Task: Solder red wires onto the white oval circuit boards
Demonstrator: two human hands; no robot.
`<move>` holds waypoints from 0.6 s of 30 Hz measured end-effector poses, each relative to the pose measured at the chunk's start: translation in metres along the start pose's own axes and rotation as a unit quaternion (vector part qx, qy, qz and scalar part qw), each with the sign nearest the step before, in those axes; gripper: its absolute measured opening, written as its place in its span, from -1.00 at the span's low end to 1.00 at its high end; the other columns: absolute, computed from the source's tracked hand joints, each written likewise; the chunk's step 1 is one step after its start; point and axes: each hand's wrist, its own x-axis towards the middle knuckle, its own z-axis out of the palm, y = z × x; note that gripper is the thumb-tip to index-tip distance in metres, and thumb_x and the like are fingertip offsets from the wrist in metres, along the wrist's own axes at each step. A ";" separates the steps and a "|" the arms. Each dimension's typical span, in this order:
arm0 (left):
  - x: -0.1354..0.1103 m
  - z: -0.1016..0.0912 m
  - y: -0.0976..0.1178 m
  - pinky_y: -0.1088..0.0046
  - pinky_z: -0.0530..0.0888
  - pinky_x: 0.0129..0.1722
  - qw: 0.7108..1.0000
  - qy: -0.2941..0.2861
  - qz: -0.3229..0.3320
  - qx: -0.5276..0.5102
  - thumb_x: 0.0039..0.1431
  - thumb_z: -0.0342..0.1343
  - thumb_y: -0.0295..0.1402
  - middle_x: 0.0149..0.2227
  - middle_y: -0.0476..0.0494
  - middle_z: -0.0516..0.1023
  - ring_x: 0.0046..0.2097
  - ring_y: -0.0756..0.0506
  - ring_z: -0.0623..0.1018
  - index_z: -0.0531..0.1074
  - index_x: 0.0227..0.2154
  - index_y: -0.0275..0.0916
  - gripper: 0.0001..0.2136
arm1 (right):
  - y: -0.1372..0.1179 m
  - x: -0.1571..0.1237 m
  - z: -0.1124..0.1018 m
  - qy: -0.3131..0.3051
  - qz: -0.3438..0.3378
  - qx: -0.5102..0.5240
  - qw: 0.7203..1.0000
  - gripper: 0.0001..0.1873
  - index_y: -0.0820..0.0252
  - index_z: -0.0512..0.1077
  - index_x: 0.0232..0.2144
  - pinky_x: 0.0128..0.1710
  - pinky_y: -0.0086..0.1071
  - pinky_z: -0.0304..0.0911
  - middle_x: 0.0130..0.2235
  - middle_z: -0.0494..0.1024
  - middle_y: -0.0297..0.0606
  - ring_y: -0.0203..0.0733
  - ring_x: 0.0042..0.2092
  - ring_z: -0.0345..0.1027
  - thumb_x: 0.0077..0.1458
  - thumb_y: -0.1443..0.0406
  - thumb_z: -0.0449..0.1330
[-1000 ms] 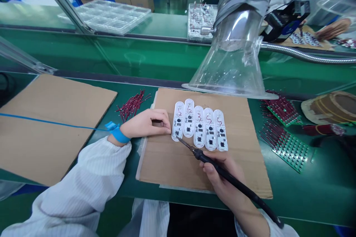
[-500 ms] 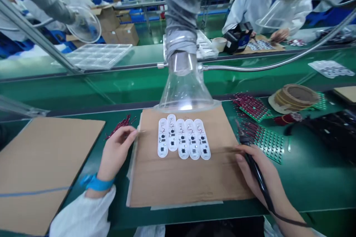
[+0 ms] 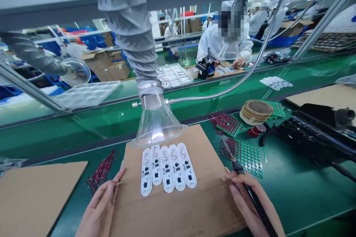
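Several white oval-ended strips (image 3: pixel 167 169) with black chips and thin red wires lie side by side on a cardboard sheet (image 3: pixel 178 211). My right hand (image 3: pixel 247 192) grips a black-handled soldering iron (image 3: pixel 251 196) at the sheet's right edge, its tip pointing up and away from the strips. At the left edge, my left hand (image 3: pixel 101 202) is closed in a pinch on a thin, pale, wire-like piece (image 3: pixel 119 183), of which only a short end shows. Loose dark red wires (image 3: pixel 103 170) lie just beyond that hand.
A clear extraction hood (image 3: pixel 158 124) hangs low over the far ends of the strips. To the right are green circuit boards (image 3: pixel 251 157) with red wires, a tape roll (image 3: pixel 256 111) and a black device (image 3: pixel 308 137). Another person (image 3: pixel 222 44) works across the bench.
The camera has tilted up and turned right, so the bench appears lower and further left. My left hand stays by the cardboard's left edge; my right still holds the iron. The strips keep their arrangement.
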 end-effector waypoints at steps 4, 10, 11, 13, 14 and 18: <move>0.003 0.001 0.013 0.18 0.39 0.49 0.999 0.002 0.031 0.019 -0.01 0.46 0.26 0.34 0.09 0.58 0.53 -0.30 0.32 0.56 -0.25 0.10 -0.55 | -0.017 0.013 -0.003 0.009 -0.008 0.008 1.000 -0.95 -0.09 0.53 -0.08 -0.09 -0.18 0.72 -0.14 0.71 -0.23 0.03 -0.10 0.72 0.46 0.21 0.25; 0.057 0.043 0.065 0.18 0.28 0.58 0.994 -0.023 0.004 -0.109 0.47 0.14 -0.41 0.23 -0.18 0.67 0.44 -0.18 0.48 0.59 -0.18 -0.19 -0.88 | -0.026 0.094 0.021 -0.033 0.025 0.045 0.998 -0.88 0.03 0.53 -0.14 -0.11 -0.28 0.62 -0.16 0.66 -0.23 -0.08 -0.14 0.65 0.42 0.16 0.26; 0.072 0.054 0.077 0.22 0.27 0.58 0.992 -0.022 0.009 -0.123 0.49 0.12 -0.46 0.19 -0.24 0.69 0.42 -0.16 0.51 0.60 -0.15 -0.25 -0.85 | -0.022 0.115 0.032 -0.017 0.034 0.084 0.996 -0.83 0.05 0.49 -0.17 -0.12 -0.26 0.61 -0.19 0.65 -0.24 -0.08 -0.18 0.63 0.36 0.11 0.28; 0.099 0.074 0.099 0.22 0.36 0.54 0.990 -0.012 0.003 -0.140 0.48 0.12 -0.54 0.06 -0.31 0.74 0.33 -0.15 0.59 0.58 -0.25 -0.31 -0.83 | -0.010 0.154 0.054 0.003 0.050 0.125 0.991 -0.74 0.06 0.44 -0.17 -0.08 -0.18 0.59 -0.19 0.62 -0.26 -0.08 -0.20 0.59 0.22 0.07 0.33; 0.112 0.081 0.108 0.29 0.39 0.52 0.989 -0.009 0.014 -0.145 0.49 0.13 -0.55 0.00 -0.28 0.75 0.29 -0.11 0.62 0.55 -0.29 -0.31 -0.81 | -0.005 0.170 0.064 0.002 0.052 0.129 0.990 -0.70 0.06 0.43 -0.14 -0.04 -0.16 0.58 -0.17 0.62 -0.25 -0.07 -0.18 0.59 0.19 0.07 0.33; 0.129 0.082 0.116 0.42 0.41 0.48 0.989 -0.007 0.028 -0.148 0.55 0.11 -0.53 -0.10 -0.18 0.75 0.15 -0.01 0.69 0.52 -0.33 -0.29 -0.75 | -0.001 0.184 0.079 -0.018 0.054 0.147 0.988 -0.63 0.08 0.41 -0.10 0.04 -0.11 0.55 -0.15 0.61 -0.21 -0.05 -0.12 0.60 0.15 0.04 0.33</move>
